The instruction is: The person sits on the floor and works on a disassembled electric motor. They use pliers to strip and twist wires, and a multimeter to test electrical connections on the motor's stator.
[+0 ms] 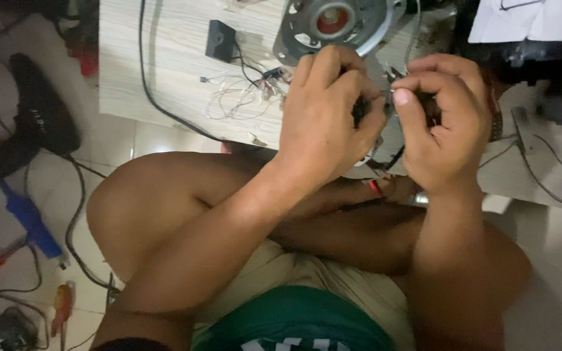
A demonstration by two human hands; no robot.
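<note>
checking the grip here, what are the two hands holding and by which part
Both the left hand and right hand pinch small dark wiring between fingertips, below the round grey metal motor housing. Which part is gripped cannot be told.

Premises: informal home repair workshop, work done seated on floor. Evidence: pale tiled floor (118, 140) littered with tools; low wooden counter (164, 71) carrying round metal motor housing (336, 23), small black box component (219, 39), loose thin wires (239, 97). Black heat gun (34, 117) with cable on floor at left; orange-handled screwdriver (63, 305) beside it. Dim lighting. No fixed bench or machinery.
</note>
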